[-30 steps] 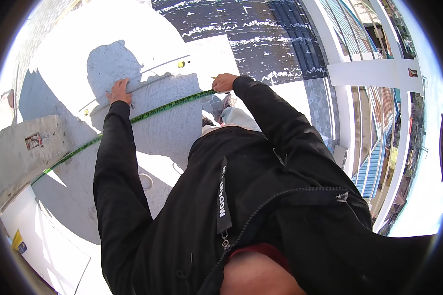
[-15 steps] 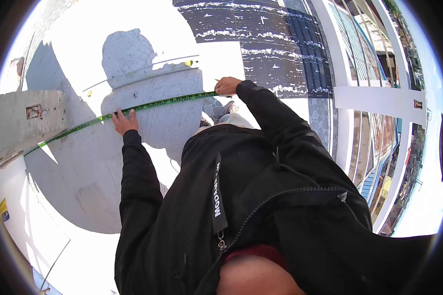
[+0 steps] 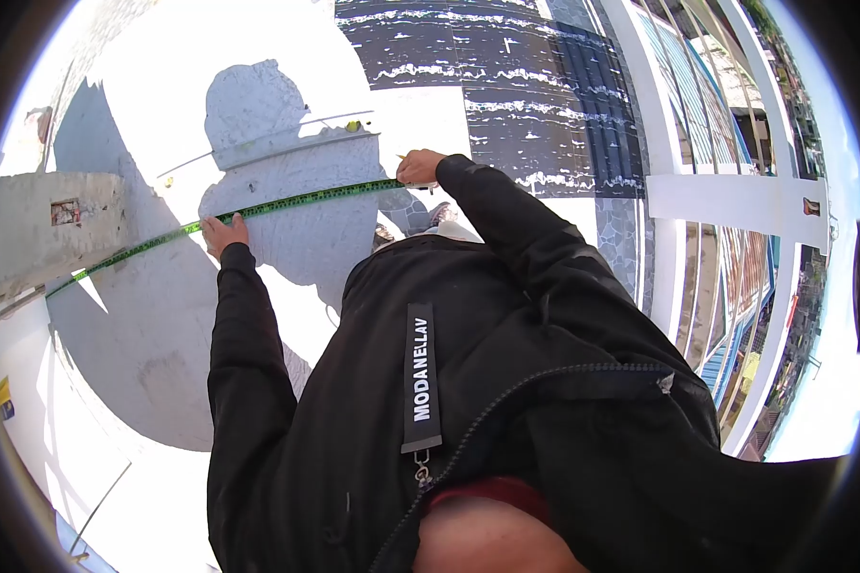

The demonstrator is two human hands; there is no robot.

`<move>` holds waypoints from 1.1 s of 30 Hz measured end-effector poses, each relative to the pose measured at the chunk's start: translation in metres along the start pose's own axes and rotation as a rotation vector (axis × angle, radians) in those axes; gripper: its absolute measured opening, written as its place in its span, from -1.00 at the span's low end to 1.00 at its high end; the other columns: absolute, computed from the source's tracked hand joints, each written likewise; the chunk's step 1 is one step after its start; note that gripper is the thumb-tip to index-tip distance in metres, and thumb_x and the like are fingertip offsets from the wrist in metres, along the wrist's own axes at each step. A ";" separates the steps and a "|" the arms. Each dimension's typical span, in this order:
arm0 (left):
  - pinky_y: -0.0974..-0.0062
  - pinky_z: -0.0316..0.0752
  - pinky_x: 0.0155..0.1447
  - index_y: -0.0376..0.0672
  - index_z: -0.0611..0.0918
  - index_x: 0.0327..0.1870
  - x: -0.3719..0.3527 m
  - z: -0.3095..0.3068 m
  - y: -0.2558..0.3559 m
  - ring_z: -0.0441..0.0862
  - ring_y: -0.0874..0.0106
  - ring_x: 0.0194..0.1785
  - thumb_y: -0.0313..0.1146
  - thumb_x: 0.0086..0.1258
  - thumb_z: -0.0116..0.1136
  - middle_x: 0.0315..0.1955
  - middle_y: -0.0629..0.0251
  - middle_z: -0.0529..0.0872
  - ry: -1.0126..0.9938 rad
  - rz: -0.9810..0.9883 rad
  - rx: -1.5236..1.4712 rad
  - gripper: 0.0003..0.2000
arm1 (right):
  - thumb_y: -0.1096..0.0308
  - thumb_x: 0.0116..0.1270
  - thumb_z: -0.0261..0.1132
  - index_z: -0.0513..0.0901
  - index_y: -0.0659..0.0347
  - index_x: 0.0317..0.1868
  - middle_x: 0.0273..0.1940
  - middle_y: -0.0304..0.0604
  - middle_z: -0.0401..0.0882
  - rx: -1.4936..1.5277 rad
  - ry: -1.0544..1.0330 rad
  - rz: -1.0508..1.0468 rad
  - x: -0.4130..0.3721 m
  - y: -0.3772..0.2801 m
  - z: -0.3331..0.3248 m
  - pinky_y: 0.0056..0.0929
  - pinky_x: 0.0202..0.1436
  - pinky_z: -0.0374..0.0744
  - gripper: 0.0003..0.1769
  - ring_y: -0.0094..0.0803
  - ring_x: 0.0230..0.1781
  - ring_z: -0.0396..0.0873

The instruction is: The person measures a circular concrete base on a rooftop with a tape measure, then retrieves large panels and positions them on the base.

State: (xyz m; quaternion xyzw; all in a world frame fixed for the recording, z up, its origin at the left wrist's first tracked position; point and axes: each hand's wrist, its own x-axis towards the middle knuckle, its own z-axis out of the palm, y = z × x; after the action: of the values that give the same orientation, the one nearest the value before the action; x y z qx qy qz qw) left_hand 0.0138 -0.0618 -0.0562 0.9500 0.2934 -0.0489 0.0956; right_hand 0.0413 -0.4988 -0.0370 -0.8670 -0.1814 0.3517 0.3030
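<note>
A green tape measure stretches in a slightly curved line from the left wall corner towards the middle of the view. My left hand has its fingers closed at the blade, partway along it. At the tape's near end, my right hand is closed around it, and a small pale part shows below the fingers. A thin yellowish tip sticks out beside the right fingers; I cannot make out what it belongs to. Both sleeves are black, and a black strap hangs from my jacket.
A white railing runs along the right, with rooftops beyond. Dark patterned tiles cover the floor ahead. To the left stands a low concrete wall with a recessed box. A long thin strip lies on the floor beside a yellow item.
Both hands have shifted a little to the left along with the tape's near end. My left fingers, more spread before, are now closed at the blade. The strap hangs straighter.
</note>
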 end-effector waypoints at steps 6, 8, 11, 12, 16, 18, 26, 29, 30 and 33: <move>0.07 -0.03 0.43 -0.19 0.07 0.42 0.019 0.014 -0.008 -0.10 0.24 0.50 0.17 0.21 0.07 0.45 0.19 -0.03 -0.042 -0.036 -0.022 -0.13 | 0.10 0.10 0.14 0.67 0.19 -0.39 -0.36 -0.02 0.64 -0.097 0.000 -0.094 0.021 0.012 0.005 -0.21 -0.19 0.50 -0.66 -0.07 -0.33 0.58; 0.16 -0.01 0.44 -0.26 0.12 0.39 0.017 0.011 -0.007 -0.05 0.19 0.48 0.20 0.17 0.09 0.42 0.09 0.03 0.000 0.000 -0.011 -0.11 | 0.09 0.10 0.14 0.67 0.19 -0.38 -0.36 -0.03 0.64 -0.062 0.002 -0.109 0.024 0.019 0.006 -0.22 -0.19 0.50 -0.66 -0.08 -0.33 0.58; 0.24 0.01 0.45 -0.34 0.17 0.36 0.016 0.011 -0.007 -0.01 0.15 0.46 0.24 0.14 0.10 0.40 -0.01 0.08 0.029 0.025 0.004 -0.08 | 0.09 0.11 0.14 0.68 0.18 -0.37 -0.35 -0.03 0.64 -0.019 -0.008 -0.095 0.019 0.014 0.003 -0.22 -0.18 0.50 -0.66 -0.09 -0.32 0.58; 0.23 0.00 0.45 -0.34 0.17 0.36 0.017 0.011 -0.008 -0.02 0.15 0.47 0.24 0.14 0.10 0.40 -0.01 0.07 0.019 0.017 0.006 -0.08 | 0.09 0.11 0.13 0.68 0.18 -0.36 -0.34 -0.04 0.65 -0.013 -0.017 -0.065 0.017 0.012 0.002 -0.23 -0.18 0.50 -0.65 -0.10 -0.31 0.58; 0.21 0.03 0.43 -0.33 0.16 0.37 0.019 0.013 -0.008 -0.02 0.16 0.47 0.25 0.13 0.11 0.41 0.01 0.04 0.027 0.022 0.023 -0.07 | 0.08 0.12 0.14 0.68 0.17 -0.36 -0.32 -0.06 0.65 -0.019 0.004 -0.039 0.019 0.013 0.004 -0.23 -0.17 0.51 -0.66 -0.11 -0.30 0.58; 0.07 -0.04 0.44 -0.16 0.07 0.43 0.019 0.012 -0.007 -0.13 0.19 0.50 0.20 0.17 0.10 0.44 0.05 -0.11 -0.027 -0.031 0.000 -0.10 | 0.06 0.13 0.13 0.67 0.16 -0.36 -0.30 -0.07 0.65 -0.147 -0.003 -0.144 0.026 0.017 0.006 -0.24 -0.16 0.52 -0.65 -0.12 -0.28 0.59; 0.14 -0.07 0.46 -0.12 0.12 0.42 0.017 0.006 -0.001 0.02 -0.08 0.42 0.22 0.13 0.13 0.38 -0.23 -0.06 -0.012 -0.091 0.020 -0.10 | 0.04 0.14 0.12 0.67 0.14 -0.36 -0.30 -0.09 0.65 -0.104 -0.004 -0.090 0.030 0.023 0.012 -0.25 -0.16 0.53 -0.64 -0.13 -0.27 0.60; 0.16 -0.11 0.47 -0.12 0.14 0.41 0.022 0.010 -0.005 0.02 -0.11 0.42 0.23 0.11 0.13 0.35 -0.28 -0.01 0.002 -0.062 0.103 -0.09 | 0.04 0.13 0.12 0.67 0.13 -0.35 -0.30 -0.09 0.65 -0.123 -0.011 -0.114 0.033 0.028 0.013 -0.25 -0.15 0.53 -0.64 -0.13 -0.28 0.60; 0.16 -0.13 0.47 -0.12 0.14 0.41 0.023 0.011 -0.007 0.01 -0.11 0.42 0.24 0.10 0.14 0.34 -0.30 0.01 -0.005 -0.059 0.086 -0.09 | 0.05 0.12 0.12 0.68 0.13 -0.35 -0.30 -0.10 0.65 -0.131 -0.012 -0.124 0.034 0.029 0.014 -0.25 -0.15 0.53 -0.65 -0.13 -0.28 0.60; 0.15 -0.14 0.47 -0.23 0.14 0.39 0.027 0.015 -0.013 -0.01 -0.11 0.43 0.26 0.06 0.16 0.33 -0.29 0.04 0.000 -0.048 0.040 -0.04 | 0.05 0.12 0.12 0.67 0.14 -0.35 -0.29 -0.09 0.65 -0.071 -0.017 -0.090 0.035 0.031 0.014 -0.26 -0.13 0.52 -0.65 -0.12 -0.29 0.59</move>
State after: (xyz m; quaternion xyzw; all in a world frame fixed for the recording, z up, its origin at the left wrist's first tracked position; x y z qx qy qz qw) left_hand 0.0285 -0.0394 -0.0769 0.9443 0.3151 -0.0569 0.0755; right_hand 0.0588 -0.4978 -0.0827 -0.8651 -0.2354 0.3384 0.2859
